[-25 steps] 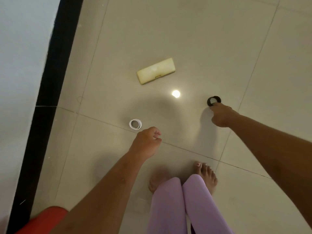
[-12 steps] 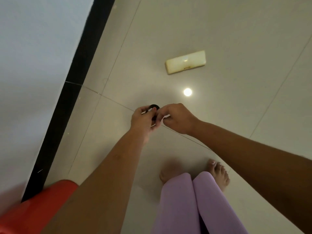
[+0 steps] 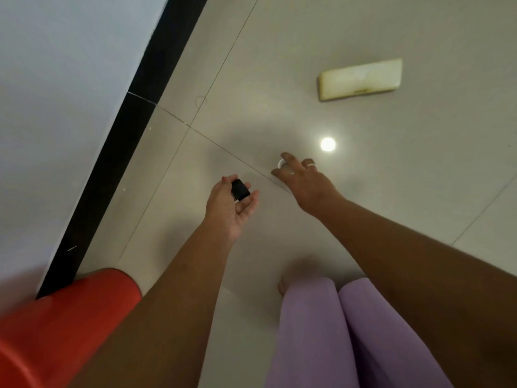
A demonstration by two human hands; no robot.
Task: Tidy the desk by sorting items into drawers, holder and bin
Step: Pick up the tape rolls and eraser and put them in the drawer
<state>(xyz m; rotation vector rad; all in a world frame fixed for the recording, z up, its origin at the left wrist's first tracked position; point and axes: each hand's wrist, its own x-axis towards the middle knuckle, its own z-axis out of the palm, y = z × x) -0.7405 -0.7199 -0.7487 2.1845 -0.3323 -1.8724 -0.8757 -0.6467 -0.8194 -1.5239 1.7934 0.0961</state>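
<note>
I am looking down at a tiled floor. My left hand is palm up, its fingers curled around a black tape roll. To its right, my right hand reaches down with fingers spread over a small white tape roll lying on the floor. Its fingertips are at the roll, and most of the roll is hidden under them. A cream rectangular case lies flat on the floor farther away at the upper right.
A red plastic object fills the lower left corner beside a black skirting strip and a pale wall. My legs in lilac trousers stand below the hands. A lamp reflection shines on the tile.
The black roll went from my right hand into my left hand. My right hand then moved off to the right, down onto the white roll. The camera swung left.
</note>
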